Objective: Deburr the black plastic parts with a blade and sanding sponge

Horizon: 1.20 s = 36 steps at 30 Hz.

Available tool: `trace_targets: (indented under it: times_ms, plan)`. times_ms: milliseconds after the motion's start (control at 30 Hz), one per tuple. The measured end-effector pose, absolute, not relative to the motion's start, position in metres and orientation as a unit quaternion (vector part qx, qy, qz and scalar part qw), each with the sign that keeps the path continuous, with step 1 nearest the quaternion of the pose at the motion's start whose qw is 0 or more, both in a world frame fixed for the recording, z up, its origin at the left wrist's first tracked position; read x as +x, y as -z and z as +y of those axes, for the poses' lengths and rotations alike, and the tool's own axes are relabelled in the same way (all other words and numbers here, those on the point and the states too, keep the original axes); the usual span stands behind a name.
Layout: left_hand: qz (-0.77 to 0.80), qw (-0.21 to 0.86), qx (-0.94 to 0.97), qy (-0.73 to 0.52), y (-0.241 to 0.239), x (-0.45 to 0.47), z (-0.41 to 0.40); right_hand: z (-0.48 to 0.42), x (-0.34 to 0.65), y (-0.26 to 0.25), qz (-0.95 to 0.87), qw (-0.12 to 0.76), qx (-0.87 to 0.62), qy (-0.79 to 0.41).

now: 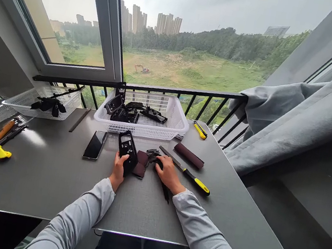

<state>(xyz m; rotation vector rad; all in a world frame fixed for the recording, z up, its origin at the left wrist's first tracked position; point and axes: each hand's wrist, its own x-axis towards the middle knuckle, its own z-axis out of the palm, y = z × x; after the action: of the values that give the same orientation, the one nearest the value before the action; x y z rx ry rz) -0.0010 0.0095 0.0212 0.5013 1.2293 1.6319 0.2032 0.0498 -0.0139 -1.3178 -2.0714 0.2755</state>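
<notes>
We see the left hand (117, 170) closed round a black plastic housing (129, 151), thumb across its face, just left of the middle of the frame. The housing's long axis runs from upper left to lower right, its open loop end pointing away from the person and toward the white basket (135, 130).

The right hand (168, 172) lies to the right of the housing, clearly apart from it, so the left hand is by far the nearer. Between the two, we find folded maroon pieces (140, 164) on the grey table (134, 217), close by the housing's right edge. The right hand's fingers curl down over dark scraps (153, 152), and a black strip (165, 193) shows below the palm; we cannot tell whether the fingers grip anything or merely rest there.

Just right of that hand, we have a file (197, 182) slanting the same way as the housing, handle toward the lower right. A maroon roll (189, 156) lies beyond it, and a phone (95, 145) sits left of the housing.
</notes>
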Motion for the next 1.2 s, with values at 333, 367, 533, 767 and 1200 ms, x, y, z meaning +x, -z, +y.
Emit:
trace_targets:
  times_ms: [333, 367, 533, 767, 1200]
  plan:
    - [0.493, 0.522, 0.207, -0.664, -0.017, -0.009, 0.007, 0.056, 0.222, 0.001, -0.72, 0.39, -0.57, -0.073]
    - [0.491, 0.524, 0.208, -0.664, -0.017, -0.009, 0.007, 0.055, 0.221, 0.001, -0.721, 0.383, -0.572, -0.074]
    - [0.482, 0.529, 0.208, -0.667, -0.018, -0.008, 0.007, 0.056, 0.218, 0.003, -0.722, 0.34, -0.598, -0.072]
    - [0.474, 0.533, 0.202, -0.671, -0.012, -0.009, 0.007, 0.059, 0.215, 0.012, -0.735, 0.293, -0.608, -0.065]
    - [0.471, 0.542, 0.195, -0.668, -0.015, -0.007, 0.0, 0.039, 0.203, 0.001, -0.775, 0.298, -0.555, -0.044]
